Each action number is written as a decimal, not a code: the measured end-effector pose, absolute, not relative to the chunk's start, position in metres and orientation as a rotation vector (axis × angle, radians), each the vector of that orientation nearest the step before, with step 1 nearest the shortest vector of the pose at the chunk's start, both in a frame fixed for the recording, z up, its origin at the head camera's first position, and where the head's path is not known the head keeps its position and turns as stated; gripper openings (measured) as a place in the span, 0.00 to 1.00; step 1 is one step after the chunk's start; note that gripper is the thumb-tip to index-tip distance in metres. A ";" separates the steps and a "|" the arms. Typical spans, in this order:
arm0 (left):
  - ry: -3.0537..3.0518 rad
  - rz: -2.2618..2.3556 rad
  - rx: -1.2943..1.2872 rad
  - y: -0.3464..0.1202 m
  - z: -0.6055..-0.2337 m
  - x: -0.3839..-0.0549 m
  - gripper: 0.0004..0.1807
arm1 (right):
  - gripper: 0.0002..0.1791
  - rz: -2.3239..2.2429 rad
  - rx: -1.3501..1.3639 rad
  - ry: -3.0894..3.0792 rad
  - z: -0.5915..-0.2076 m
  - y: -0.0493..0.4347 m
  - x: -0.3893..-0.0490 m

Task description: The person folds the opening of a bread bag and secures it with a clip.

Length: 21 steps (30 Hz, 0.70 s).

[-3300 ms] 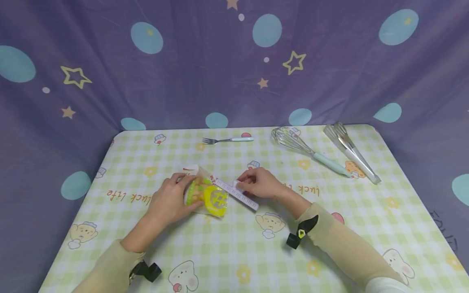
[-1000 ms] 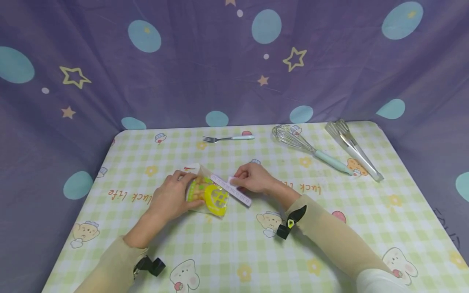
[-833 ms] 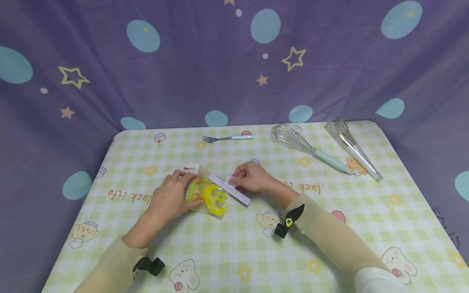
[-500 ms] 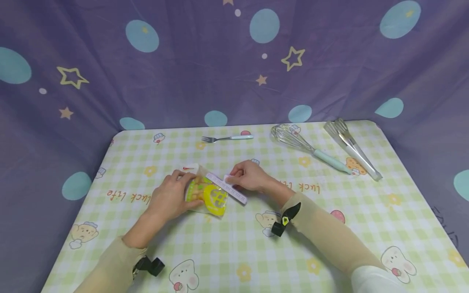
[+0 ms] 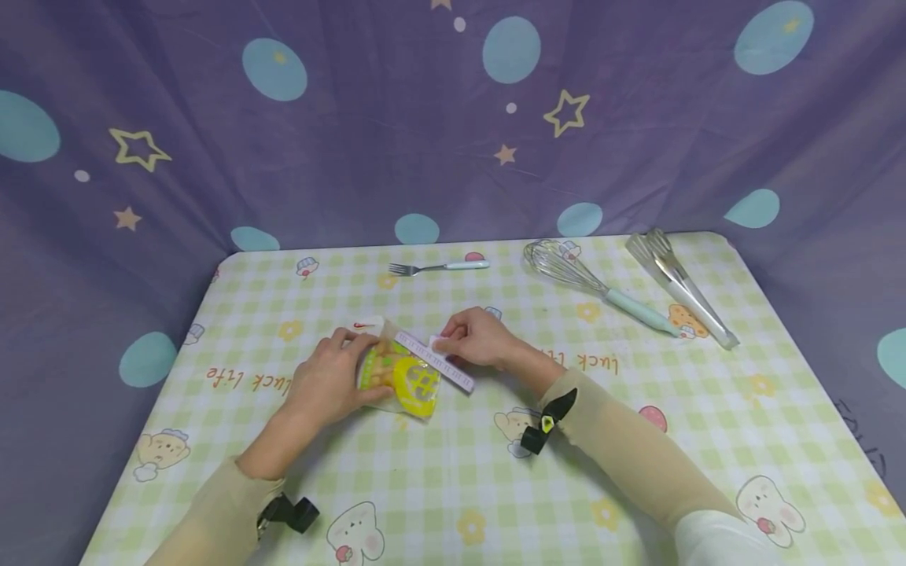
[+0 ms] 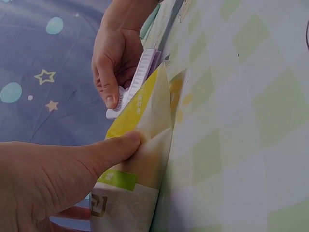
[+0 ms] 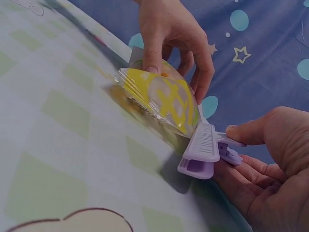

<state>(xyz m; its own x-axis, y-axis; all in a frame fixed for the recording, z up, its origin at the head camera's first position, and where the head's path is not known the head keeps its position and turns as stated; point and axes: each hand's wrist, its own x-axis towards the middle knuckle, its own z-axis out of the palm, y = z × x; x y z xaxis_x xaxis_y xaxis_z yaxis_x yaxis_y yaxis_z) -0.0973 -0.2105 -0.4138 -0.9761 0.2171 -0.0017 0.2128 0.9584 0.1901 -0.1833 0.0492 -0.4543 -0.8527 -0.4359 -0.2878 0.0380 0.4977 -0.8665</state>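
Observation:
My left hand (image 5: pixel 333 377) holds a yellow and clear snack bag (image 5: pixel 418 385) down on the table, thumb on the near side and fingers on the far side. In the left wrist view, the thumb presses into the bag's face (image 6: pixel 149 164). My right hand (image 5: pixel 481 338) pinches the handle of a pale purple bag clip (image 5: pixel 435 362) between thumb and fingers. The long clip lies slantwise along the bag's right edge. From the right wrist view, its jaws look parted at the near end, with the far end against the bag; how much edge sits between them is hidden.
A fork (image 5: pixel 439 268) with a pale handle lies at the back of the table. Farther right are a whisk (image 5: pixel 566 271) with a mint handle and metal tongs (image 5: pixel 683 291). A checked cloth (image 5: pixel 439 487) covers the table, and a purple curtain (image 5: pixel 382 141) hangs behind.
My right hand has brought the clip leftward from beside the bag until it overlaps the bag's right edge; lately it moves only slightly. The left hand and bag have stayed nearly still.

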 end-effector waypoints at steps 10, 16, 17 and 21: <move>3.090 0.297 0.349 -0.211 -0.415 -0.097 0.45 | 0.09 -1.310 -0.315 2.274 -0.452 0.047 -0.184; 3.094 0.293 0.347 -0.211 -0.414 -0.097 0.45 | 0.09 -1.320 -0.326 2.276 -0.453 0.045 -0.186; 3.094 0.290 0.345 -0.211 -0.414 -0.097 0.45 | 0.09 -1.324 -0.327 2.273 -0.453 0.045 -0.186; 3.092 0.288 0.348 -0.211 -0.414 -0.097 0.46 | 0.09 -1.322 -0.331 2.278 -0.453 0.043 -0.188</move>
<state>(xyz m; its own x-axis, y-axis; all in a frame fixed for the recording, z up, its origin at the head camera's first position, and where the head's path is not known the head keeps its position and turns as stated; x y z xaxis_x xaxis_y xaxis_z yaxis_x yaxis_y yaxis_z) -0.0972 -0.2108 -0.4145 -0.9750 0.2221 0.0041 0.2190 0.9582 0.1840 -0.1877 0.0431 -0.4528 -0.8546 -0.4346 -0.2843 0.0312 0.5035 -0.8634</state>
